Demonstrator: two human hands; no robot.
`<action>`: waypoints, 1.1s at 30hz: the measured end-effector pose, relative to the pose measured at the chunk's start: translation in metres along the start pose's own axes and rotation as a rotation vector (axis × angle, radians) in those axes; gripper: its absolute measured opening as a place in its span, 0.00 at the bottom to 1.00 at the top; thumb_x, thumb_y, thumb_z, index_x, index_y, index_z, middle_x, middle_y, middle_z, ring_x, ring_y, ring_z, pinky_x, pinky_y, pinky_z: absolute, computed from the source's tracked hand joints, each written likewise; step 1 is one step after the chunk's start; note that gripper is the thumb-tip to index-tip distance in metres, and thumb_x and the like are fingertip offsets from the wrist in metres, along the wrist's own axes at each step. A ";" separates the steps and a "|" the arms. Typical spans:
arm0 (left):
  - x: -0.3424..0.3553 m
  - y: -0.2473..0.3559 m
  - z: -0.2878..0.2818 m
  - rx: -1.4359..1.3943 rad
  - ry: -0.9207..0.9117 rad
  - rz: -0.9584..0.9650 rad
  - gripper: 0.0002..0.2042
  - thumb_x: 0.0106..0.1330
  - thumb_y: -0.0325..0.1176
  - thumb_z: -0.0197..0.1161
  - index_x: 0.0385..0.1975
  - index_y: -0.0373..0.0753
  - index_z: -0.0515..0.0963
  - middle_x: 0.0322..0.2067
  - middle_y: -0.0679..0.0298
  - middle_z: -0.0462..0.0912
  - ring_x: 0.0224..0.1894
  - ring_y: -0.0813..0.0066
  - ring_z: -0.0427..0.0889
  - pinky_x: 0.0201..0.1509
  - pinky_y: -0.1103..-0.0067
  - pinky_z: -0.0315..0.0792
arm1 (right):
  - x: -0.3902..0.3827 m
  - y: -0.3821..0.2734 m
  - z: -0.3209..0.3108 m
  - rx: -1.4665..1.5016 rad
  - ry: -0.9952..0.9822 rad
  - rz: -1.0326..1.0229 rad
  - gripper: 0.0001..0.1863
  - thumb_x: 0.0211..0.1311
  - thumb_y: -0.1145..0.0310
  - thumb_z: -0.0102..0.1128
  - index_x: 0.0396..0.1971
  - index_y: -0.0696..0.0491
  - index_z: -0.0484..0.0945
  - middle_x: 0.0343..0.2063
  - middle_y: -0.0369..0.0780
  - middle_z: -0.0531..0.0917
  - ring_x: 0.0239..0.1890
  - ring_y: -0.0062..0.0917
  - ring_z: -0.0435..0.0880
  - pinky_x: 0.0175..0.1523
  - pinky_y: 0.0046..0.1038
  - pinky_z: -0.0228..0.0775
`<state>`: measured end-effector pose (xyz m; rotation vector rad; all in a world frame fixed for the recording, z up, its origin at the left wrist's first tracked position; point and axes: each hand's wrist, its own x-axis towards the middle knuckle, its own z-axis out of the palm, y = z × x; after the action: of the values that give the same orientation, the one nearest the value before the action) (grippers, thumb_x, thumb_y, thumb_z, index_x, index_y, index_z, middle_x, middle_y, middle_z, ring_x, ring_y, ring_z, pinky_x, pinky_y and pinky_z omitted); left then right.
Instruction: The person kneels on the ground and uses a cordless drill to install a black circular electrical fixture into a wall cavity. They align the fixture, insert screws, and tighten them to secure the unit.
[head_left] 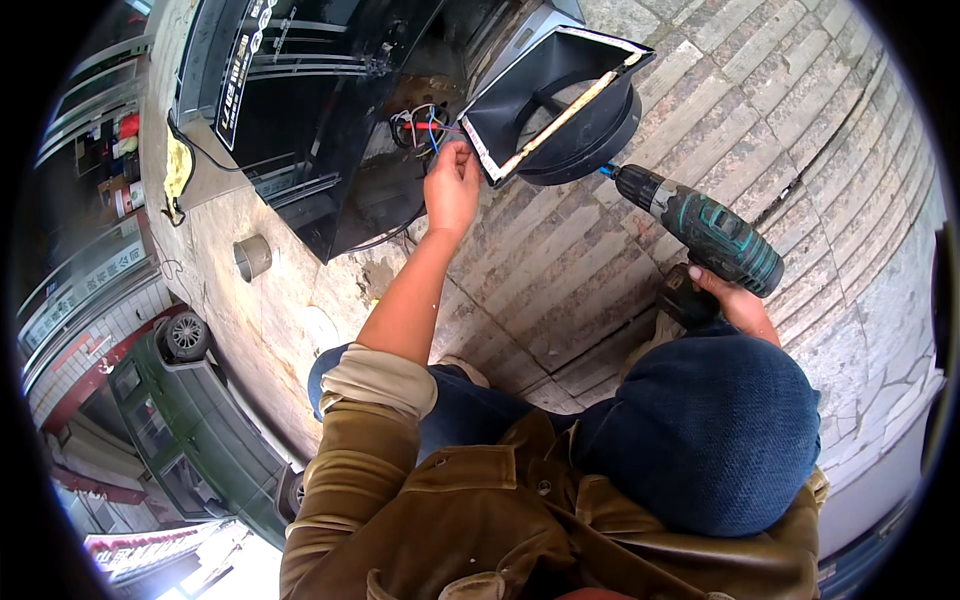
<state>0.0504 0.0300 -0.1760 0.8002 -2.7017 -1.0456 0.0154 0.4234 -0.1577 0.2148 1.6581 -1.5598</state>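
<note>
Fingers of the left hand (452, 188) are pinching the near corner of a black square-to-round duct adapter (560, 105), closing on its pale rim, while the right hand (735, 298) is wrapping fully around the grip of a dark green cordless drill (705, 232). From the left hand, the adapter is sitting at about two o'clock, touching the fingertips; from the right hand it is lying at about ten o'clock, with the drill's tip reaching its round collar. The adapter is looking like thin, stiff sheet material: probably light, fairly rigid, with edges that may be sharp, so the flat rim corner seems the safest place to hold it steady. The drill is likely heavier, and its handle is the sensible hold. Just at eleven o'clock from the left hand, a bundle of red and blue wires (420, 125) is hanging out of a black metal cabinet (300, 120). Stone paving (760, 120) is spreading around everything.
</note>
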 end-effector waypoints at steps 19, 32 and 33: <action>-0.077 0.071 0.011 0.185 -0.524 0.527 0.08 0.57 0.33 0.65 0.32 0.40 0.74 0.26 0.65 0.77 0.28 0.70 0.80 0.30 0.76 0.74 | -0.006 -0.006 -0.027 -0.207 0.014 -0.023 0.17 0.55 0.65 0.67 0.45 0.52 0.78 0.40 0.36 0.82 0.42 0.24 0.78 0.49 0.27 0.69; -0.081 -0.049 -0.047 0.570 -1.084 0.112 0.10 0.57 0.33 0.61 0.37 0.37 0.75 0.35 0.55 0.80 0.40 0.56 0.78 0.44 0.66 0.72 | -0.008 -0.036 -0.014 -0.131 0.162 -0.054 0.13 0.54 0.68 0.65 0.40 0.55 0.79 0.29 0.33 0.79 0.31 0.19 0.74 0.41 0.23 0.64; -0.081 -0.059 -0.061 0.611 -1.114 0.096 0.10 0.57 0.34 0.60 0.37 0.37 0.75 0.35 0.54 0.80 0.41 0.55 0.78 0.44 0.65 0.71 | -0.006 -0.037 -0.015 -0.171 0.152 -0.065 0.13 0.54 0.68 0.65 0.40 0.55 0.79 0.29 0.33 0.79 0.31 0.19 0.74 0.41 0.23 0.64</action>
<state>0.1632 0.0008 -0.1640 0.0567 -4.0569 -0.7403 -0.0107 0.4308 -0.1278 0.1948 1.9242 -1.4700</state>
